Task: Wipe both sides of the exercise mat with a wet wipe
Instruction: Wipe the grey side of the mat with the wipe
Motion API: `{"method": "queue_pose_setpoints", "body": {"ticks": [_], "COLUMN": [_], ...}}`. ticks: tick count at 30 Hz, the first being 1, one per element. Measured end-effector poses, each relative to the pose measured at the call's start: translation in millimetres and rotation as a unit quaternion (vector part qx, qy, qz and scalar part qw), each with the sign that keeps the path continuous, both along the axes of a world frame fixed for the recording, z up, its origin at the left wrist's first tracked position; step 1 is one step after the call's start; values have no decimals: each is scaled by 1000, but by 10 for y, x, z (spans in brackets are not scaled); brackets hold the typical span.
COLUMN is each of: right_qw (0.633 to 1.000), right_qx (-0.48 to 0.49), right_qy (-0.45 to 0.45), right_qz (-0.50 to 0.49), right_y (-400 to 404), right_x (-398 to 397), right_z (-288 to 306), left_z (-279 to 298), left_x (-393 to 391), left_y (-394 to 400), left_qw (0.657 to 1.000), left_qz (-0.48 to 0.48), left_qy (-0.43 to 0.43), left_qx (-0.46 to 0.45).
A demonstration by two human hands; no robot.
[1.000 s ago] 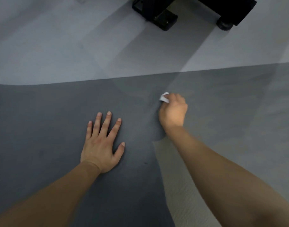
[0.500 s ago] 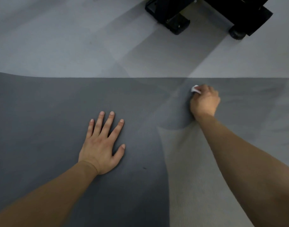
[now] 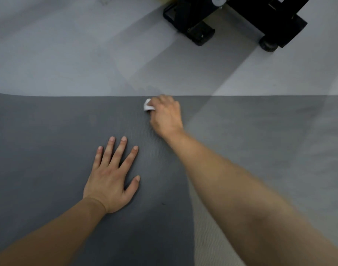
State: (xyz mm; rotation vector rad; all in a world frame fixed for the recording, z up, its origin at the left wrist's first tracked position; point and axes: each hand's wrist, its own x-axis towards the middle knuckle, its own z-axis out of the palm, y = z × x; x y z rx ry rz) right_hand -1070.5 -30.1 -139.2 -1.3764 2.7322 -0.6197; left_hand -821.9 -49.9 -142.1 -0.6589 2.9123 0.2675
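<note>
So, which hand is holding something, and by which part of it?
The right hand grips the wet wipe, bunched under its curled fingers, most of it hidden. The left hand holds nothing.

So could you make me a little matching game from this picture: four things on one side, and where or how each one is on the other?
Things:
1. left hand
2. right hand
3. wet wipe
4. black wheeled base

States:
A. bunched, white, near the mat's far edge
B. flat on the grey exercise mat, fingers spread
C. on the pale floor beyond the mat
D. curled round the wipe

Pairs: 1-B, 2-D, 3-A, 4-C
</note>
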Motion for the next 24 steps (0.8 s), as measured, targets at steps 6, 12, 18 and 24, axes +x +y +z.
{"method": "queue_pose_setpoints", "body": {"ticks": [6, 12, 18, 24], "right_qw": [980, 955, 993, 996], "right_qx": [9, -39, -46, 30], "right_qy": [38, -40, -39, 60], "right_qz": [-195, -292, -105, -67], "right_y": [1085, 883, 361, 1287], "right_x": [-1321, -954, 379, -386], "right_z": [-21, 7, -33, -26], "left_z": [-11, -18, -18, -34], "left_x": [4, -4, -6, 2], "left_y": [-6, 0, 10, 4], "left_qw": [1000, 1000, 1000, 1000], "left_qz": [-4, -5, -3, -3], "left_qy": [-8, -9, 7, 14], "left_qx": [-8, -10, -6, -8]}}
